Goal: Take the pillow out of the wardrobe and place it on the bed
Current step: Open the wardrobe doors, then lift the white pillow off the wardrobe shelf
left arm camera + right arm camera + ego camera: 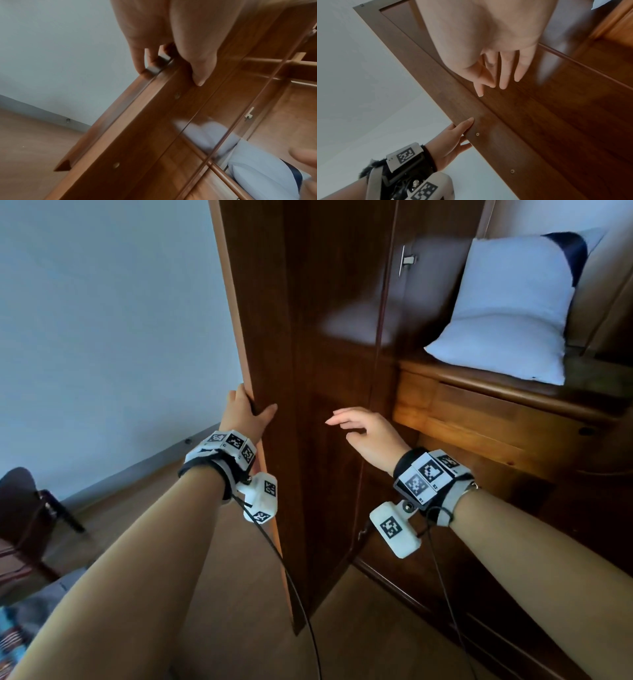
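A white pillow (507, 313) with a dark blue corner leans on a shelf inside the open wardrobe, upper right in the head view; it also shows low right in the left wrist view as the pillow (260, 174). My left hand (248, 414) grips the free edge of the open wardrobe door (308, 371), thumb on the inner face and fingers round the outer side on a metal handle (157, 65). My right hand (356, 428) hovers open in front of the door's inner face, holding nothing, well below and left of the pillow. In the right wrist view the fingers (504, 75) are straight near the door panel.
Wooden drawer fronts (496, 426) sit below the pillow's shelf. A dark chair (30, 508) stands on the wooden floor at the far left by the pale wall (102, 337). A patterned fabric edge (13, 635) shows at bottom left.
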`<state>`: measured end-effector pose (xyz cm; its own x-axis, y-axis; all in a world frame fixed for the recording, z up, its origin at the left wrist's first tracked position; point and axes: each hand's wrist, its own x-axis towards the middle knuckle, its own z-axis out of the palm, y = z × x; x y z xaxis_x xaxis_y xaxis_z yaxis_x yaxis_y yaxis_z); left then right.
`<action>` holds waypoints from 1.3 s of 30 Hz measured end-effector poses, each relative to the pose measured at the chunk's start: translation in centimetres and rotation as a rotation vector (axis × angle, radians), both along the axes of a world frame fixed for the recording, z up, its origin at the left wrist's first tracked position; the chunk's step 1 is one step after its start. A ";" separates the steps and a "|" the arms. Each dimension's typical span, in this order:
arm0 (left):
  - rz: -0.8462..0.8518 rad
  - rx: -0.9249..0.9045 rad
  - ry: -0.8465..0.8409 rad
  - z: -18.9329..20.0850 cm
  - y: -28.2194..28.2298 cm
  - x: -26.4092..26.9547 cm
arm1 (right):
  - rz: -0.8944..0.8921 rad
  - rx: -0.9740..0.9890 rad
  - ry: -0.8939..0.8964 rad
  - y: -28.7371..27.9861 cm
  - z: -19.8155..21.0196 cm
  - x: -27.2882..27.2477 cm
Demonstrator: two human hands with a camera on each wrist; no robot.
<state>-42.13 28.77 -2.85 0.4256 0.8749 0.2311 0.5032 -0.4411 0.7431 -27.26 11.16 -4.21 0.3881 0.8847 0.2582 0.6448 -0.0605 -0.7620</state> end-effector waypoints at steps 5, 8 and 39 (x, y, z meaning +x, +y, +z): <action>0.092 -0.038 -0.048 -0.3 1.2 0.6 | -0.006 -0.008 -0.003 -0.2 -0.7 1.9; 0.195 0.010 -0.061 -0.5 0.7 1.1 | 0.011 -0.040 -0.025 -0.5 -1.1 3.5; -0.267 -0.056 -0.098 1.9 -9.1 38.4 | -0.599 0.193 0.123 -8.0 2.2 34.1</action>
